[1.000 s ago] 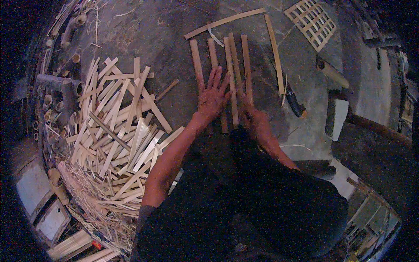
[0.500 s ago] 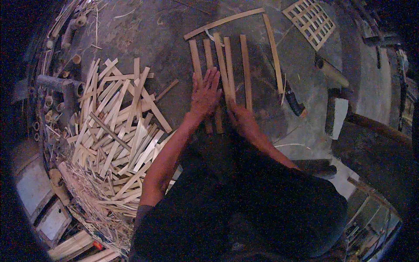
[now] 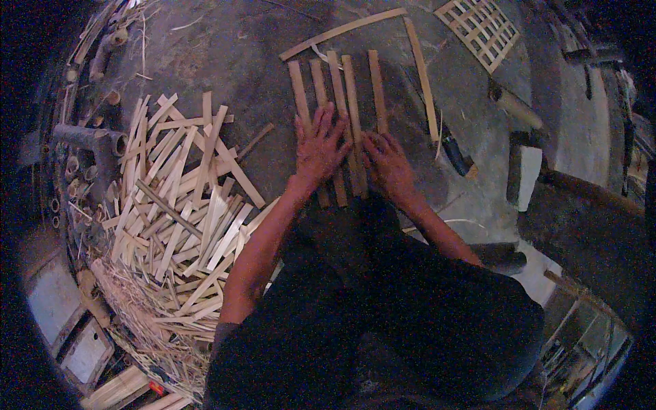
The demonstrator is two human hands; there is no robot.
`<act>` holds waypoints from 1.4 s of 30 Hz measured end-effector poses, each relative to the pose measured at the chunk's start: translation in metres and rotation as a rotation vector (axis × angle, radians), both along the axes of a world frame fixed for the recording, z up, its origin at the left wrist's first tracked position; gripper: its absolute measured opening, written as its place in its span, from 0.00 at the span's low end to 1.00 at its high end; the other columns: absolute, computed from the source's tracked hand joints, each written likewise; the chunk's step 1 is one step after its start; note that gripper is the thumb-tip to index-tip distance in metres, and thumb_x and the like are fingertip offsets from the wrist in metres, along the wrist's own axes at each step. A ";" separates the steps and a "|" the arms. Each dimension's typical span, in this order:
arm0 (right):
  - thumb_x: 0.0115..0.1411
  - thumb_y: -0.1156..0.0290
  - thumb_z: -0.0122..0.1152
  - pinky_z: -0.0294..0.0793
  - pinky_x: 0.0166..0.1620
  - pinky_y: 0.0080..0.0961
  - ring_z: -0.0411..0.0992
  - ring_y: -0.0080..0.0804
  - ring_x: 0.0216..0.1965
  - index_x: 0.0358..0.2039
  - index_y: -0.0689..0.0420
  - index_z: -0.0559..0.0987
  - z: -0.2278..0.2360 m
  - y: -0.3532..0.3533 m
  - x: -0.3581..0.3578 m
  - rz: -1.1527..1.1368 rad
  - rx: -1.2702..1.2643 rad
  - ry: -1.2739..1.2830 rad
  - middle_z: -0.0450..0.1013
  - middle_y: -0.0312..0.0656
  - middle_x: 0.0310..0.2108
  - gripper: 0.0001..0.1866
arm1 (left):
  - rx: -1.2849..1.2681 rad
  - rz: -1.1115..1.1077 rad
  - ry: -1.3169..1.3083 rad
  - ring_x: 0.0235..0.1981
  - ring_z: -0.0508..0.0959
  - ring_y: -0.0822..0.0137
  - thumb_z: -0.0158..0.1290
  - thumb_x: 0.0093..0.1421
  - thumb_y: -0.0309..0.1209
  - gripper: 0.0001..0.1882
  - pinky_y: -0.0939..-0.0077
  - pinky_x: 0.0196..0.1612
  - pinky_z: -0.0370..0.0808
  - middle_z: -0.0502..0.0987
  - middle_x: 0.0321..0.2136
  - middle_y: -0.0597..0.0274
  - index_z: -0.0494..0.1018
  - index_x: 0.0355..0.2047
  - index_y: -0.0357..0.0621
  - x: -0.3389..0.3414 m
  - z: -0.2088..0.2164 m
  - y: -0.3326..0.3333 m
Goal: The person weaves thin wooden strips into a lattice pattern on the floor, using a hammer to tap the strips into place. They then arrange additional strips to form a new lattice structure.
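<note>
Several flat bamboo strips (image 3: 352,102) lie side by side on the floor in front of me, running away from my body. My left hand (image 3: 321,150) rests palm down across the left ones, its fingers stretched out. At the right side of the row, my right hand (image 3: 389,164) covers the lower part of the rightmost strip (image 3: 376,89). Its fingers are bent over that strip, with the fingertips partly hidden. Just beyond the row, a longer strip (image 3: 345,33) lies crosswise. Another long strip (image 3: 421,82) runs down on the right from near its end.
A heap of loose pale strips (image 3: 174,198) spreads at the left, with fine shavings (image 3: 147,318) below it. A woven lattice panel (image 3: 478,31) lies at the far right. Near it are a dark-handled tool (image 3: 456,156) and a bamboo pole (image 3: 516,109). Cut bamboo tubes (image 3: 89,140) line the left edge.
My right hand has shifted from the edge of the neighbouring strip onto the rightmost strip. My left hand stays flat on the strips. The whole view has shifted slightly.
</note>
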State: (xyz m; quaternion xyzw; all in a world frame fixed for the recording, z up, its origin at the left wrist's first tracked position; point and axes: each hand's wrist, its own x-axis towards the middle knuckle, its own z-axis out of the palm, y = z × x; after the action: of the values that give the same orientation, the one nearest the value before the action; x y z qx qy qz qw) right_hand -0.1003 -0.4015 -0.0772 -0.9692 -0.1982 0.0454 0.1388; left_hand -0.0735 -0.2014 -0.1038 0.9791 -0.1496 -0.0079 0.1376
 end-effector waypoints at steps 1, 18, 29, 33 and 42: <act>0.60 0.64 0.60 0.65 0.62 0.45 0.63 0.49 0.62 0.65 0.47 0.65 -0.001 0.000 0.003 0.102 -0.025 -0.108 0.63 0.43 0.64 0.31 | -0.007 0.003 -0.016 0.73 0.46 0.59 0.44 0.65 0.53 0.31 0.31 0.68 0.36 0.48 0.72 0.59 0.61 0.66 0.59 0.000 -0.001 0.000; 0.59 0.64 0.56 0.36 0.71 0.56 0.46 0.48 0.72 0.65 0.45 0.66 0.010 0.053 -0.036 0.458 -0.160 -0.062 0.56 0.32 0.69 0.31 | 0.052 0.119 -0.083 0.72 0.50 0.60 0.43 0.67 0.42 0.32 0.38 0.70 0.34 0.50 0.71 0.60 0.54 0.69 0.46 0.000 -0.003 0.051; 0.59 0.65 0.57 0.31 0.70 0.61 0.43 0.49 0.72 0.65 0.47 0.66 0.016 0.039 -0.037 0.304 -0.008 0.021 0.57 0.31 0.69 0.31 | 0.071 0.155 -0.139 0.71 0.54 0.63 0.43 0.67 0.42 0.32 0.44 0.71 0.36 0.51 0.71 0.62 0.53 0.69 0.47 -0.006 -0.018 0.060; 0.59 0.67 0.55 0.30 0.70 0.62 0.43 0.49 0.72 0.65 0.46 0.66 0.022 0.049 -0.035 0.357 -0.099 0.025 0.57 0.30 0.69 0.31 | 0.102 0.172 -0.120 0.71 0.53 0.63 0.43 0.67 0.41 0.32 0.44 0.71 0.36 0.50 0.71 0.62 0.53 0.69 0.47 -0.006 -0.012 0.062; 0.58 0.69 0.54 0.32 0.70 0.62 0.45 0.49 0.72 0.66 0.45 0.65 0.004 0.065 -0.041 0.340 -0.095 -0.083 0.58 0.30 0.68 0.33 | 0.353 0.187 -0.141 0.71 0.51 0.64 0.43 0.68 0.42 0.31 0.45 0.71 0.36 0.51 0.71 0.64 0.55 0.69 0.49 -0.006 -0.042 0.077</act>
State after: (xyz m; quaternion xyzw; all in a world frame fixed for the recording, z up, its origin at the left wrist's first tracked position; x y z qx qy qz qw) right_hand -0.1410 -0.3368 -0.0730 -0.9283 -0.3623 0.0377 0.0749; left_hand -0.0799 -0.1248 -0.1462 0.9957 -0.0639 0.0474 -0.0467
